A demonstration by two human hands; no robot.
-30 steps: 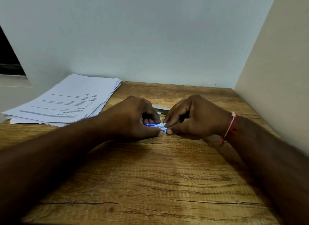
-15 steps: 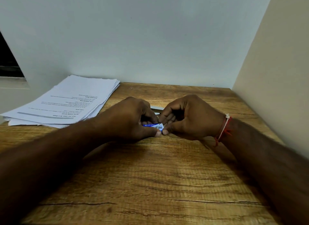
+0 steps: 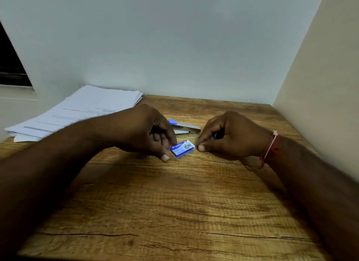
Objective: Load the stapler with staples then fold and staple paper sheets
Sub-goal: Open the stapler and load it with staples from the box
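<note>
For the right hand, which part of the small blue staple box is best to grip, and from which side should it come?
Grip the free right end of the staple box, pinching its near and far long edges, coming in from the right. The box lies flat on the table, its left end already pinched by the left hand. The right hand sits just beside the free end, apart from it.

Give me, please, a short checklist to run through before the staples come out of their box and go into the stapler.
1. Staple box secured by the left hand: ok, fingertips at its left end.
2. Right hand free to open the box: ok, just beside it, not touching.
3. Box open: cannot tell.
4. Stapler within reach: ok, lying just behind the hands.
5. Stapler opened for loading: cannot tell, partly hidden.
6. Paper stack out of the way: ok, far left.
</note>
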